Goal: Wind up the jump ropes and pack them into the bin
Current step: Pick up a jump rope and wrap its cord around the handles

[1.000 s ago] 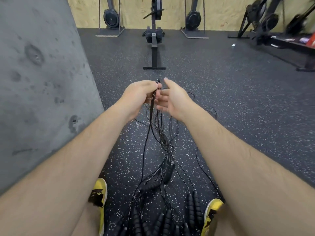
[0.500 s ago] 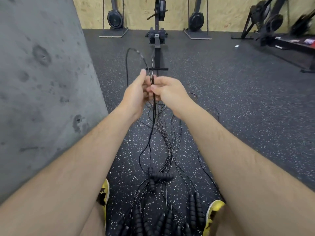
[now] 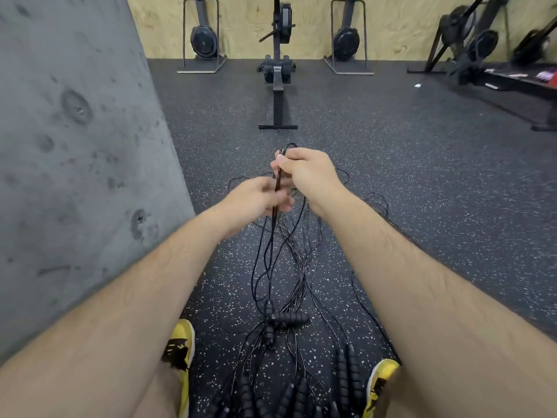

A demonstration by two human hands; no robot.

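Observation:
Several black jump ropes (image 3: pixel 289 260) trail in a tangle over the speckled floor between my feet. Their ribbed black handles (image 3: pixel 287 318) lie crossed in the middle, and more handles (image 3: pixel 346 375) cluster near my shoes. My right hand (image 3: pixel 307 173) pinches a folded bundle of thin rope near its top loop. My left hand (image 3: pixel 256 200) sits just below it, fingers curled round the same strands. From my hands the rope hangs down to the crossed handles. No bin is in view.
A grey concrete wall (image 3: pixel 75 164) rises close on my left. A rowing machine (image 3: pixel 278 86) stands straight ahead, with stored rowers against the plywood wall and more machines (image 3: pixel 482 55) at the right. My yellow shoes (image 3: pixel 180 351) flank the rope pile.
The tall loop above my hands has come down to a small loop. My right hand moved up above the left, and my left hand dropped lower on the strands.

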